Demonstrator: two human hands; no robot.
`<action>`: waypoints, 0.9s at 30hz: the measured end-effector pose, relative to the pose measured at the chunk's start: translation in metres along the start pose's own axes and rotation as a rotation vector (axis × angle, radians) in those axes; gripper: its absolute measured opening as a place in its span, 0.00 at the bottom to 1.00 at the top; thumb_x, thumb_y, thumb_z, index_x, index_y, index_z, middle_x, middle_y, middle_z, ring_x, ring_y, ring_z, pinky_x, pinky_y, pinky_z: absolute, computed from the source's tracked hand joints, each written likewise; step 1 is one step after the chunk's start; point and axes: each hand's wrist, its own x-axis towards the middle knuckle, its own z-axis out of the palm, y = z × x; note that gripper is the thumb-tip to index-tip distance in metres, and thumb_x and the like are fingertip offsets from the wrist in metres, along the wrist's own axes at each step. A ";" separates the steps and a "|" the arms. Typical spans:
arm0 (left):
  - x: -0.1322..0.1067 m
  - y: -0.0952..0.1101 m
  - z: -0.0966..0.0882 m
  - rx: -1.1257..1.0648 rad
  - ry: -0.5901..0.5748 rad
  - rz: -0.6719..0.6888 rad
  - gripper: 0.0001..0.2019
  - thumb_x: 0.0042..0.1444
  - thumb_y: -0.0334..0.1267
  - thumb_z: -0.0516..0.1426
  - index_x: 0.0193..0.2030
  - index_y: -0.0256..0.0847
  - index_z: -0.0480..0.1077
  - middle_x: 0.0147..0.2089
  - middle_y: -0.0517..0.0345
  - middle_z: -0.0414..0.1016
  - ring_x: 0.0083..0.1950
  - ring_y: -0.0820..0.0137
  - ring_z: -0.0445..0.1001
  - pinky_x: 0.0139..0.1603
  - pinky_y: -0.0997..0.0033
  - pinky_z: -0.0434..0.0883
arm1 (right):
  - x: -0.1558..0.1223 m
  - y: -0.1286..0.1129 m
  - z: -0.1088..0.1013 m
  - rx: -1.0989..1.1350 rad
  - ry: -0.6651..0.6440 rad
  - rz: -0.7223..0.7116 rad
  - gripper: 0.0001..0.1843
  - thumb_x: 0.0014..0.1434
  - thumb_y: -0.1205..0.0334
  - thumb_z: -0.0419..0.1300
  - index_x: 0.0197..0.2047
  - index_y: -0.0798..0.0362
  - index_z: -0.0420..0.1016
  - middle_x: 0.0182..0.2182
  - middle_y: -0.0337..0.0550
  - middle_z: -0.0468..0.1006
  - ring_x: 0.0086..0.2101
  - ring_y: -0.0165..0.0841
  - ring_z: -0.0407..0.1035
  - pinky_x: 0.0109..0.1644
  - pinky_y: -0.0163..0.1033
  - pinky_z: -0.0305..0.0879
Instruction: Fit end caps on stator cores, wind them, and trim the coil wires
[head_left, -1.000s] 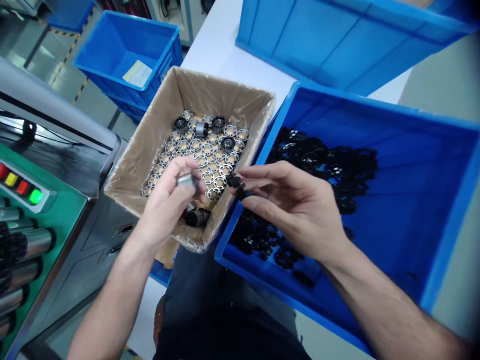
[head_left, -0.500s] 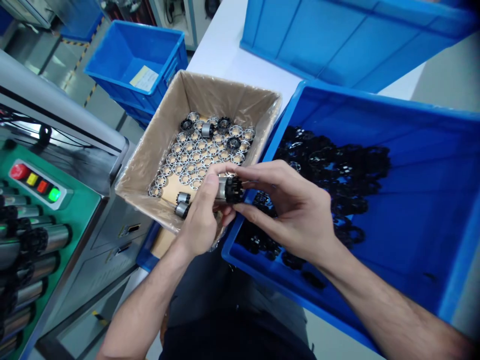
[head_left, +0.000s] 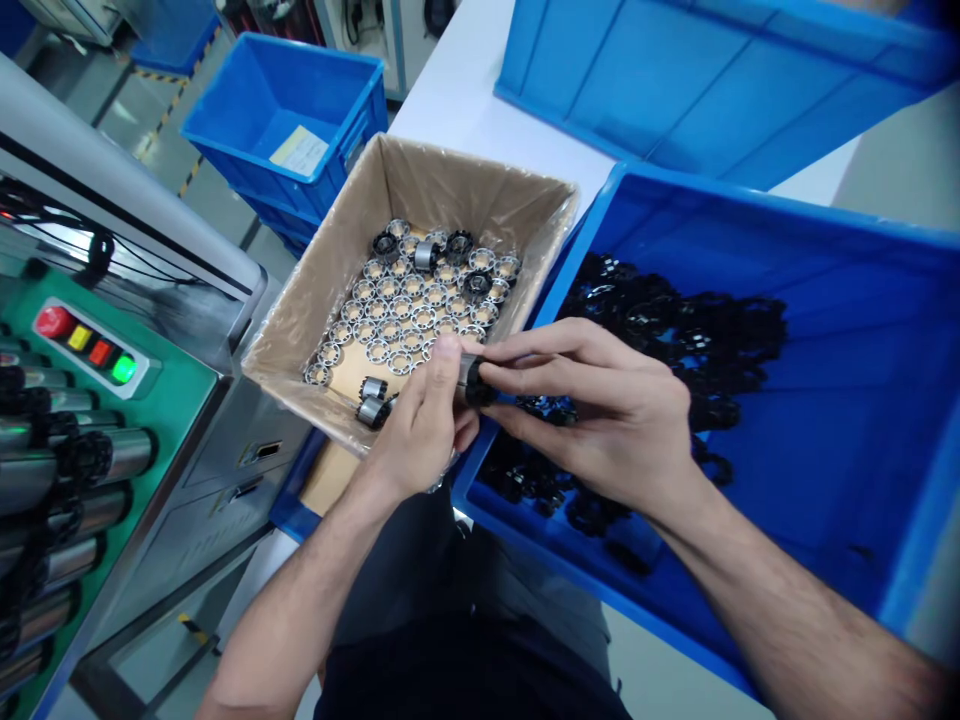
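White worktop [head_left: 457, 85] on the far side, lined carton [head_left: 480, 180] left, blue bin [head_left: 810, 235] with black pieces [head_left: 667, 310] right. Part [head_left: 472, 384] sits between your hands, by the carton's near right edge. Looks like you're fitting its black end [head_left: 475, 392] to the metal body [head_left: 463, 370]; can't tell if it's seated. Next move likely calls for square alignment, even push. Your left hand [head_left: 416, 430] has fingers wrapped round the body; your right hand [head_left: 607, 405] pinches the black end, fingers [head_left: 555, 378] narrowed to its width.
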 end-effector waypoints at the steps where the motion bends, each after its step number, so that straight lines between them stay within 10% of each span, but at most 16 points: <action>1: 0.000 -0.001 -0.001 0.021 0.017 0.000 0.41 0.81 0.81 0.44 0.56 0.46 0.80 0.28 0.61 0.65 0.27 0.68 0.67 0.28 0.65 0.67 | 0.000 0.000 -0.001 0.001 -0.011 -0.001 0.19 0.67 0.69 0.83 0.56 0.39 0.97 0.55 0.46 0.95 0.50 0.44 0.92 0.56 0.49 0.95; 9: 0.001 -0.003 -0.003 0.036 0.012 -0.017 0.38 0.82 0.80 0.43 0.46 0.47 0.73 0.30 0.60 0.68 0.30 0.65 0.68 0.33 0.62 0.67 | 0.002 -0.006 -0.005 -0.049 -0.003 0.057 0.20 0.66 0.70 0.81 0.57 0.40 0.97 0.53 0.46 0.95 0.50 0.45 0.92 0.56 0.52 0.94; 27: 0.001 0.008 -0.009 0.005 -0.156 0.021 0.35 0.83 0.76 0.49 0.72 0.52 0.78 0.38 0.57 0.75 0.34 0.65 0.70 0.36 0.61 0.70 | 0.001 -0.003 -0.020 0.000 -0.097 0.051 0.24 0.66 0.68 0.84 0.60 0.33 0.97 0.55 0.44 0.95 0.54 0.49 0.92 0.58 0.56 0.95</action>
